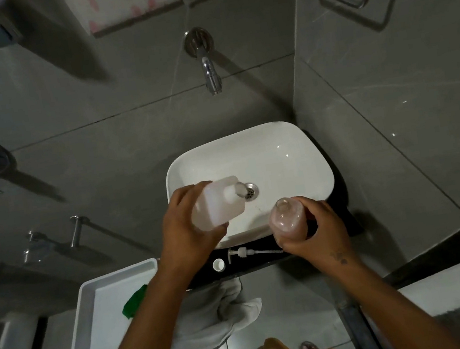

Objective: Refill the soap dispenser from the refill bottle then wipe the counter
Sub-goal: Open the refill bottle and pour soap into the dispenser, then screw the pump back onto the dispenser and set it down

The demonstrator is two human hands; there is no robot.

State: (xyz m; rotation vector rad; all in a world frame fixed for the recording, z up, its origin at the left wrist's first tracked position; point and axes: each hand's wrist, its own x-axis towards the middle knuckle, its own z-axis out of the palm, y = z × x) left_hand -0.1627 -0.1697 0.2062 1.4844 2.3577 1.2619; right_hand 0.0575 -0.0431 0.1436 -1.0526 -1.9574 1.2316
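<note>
While the left hand grips the white refill bottle at frame centre over the sink, the right hand clasps the open soap dispenser; pump and cap lie on the dark surface below.

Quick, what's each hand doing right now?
Left hand: closed around the refill bottle, tilted over the sink.
Right hand: closed around the soap dispenser, its pump off.
</note>
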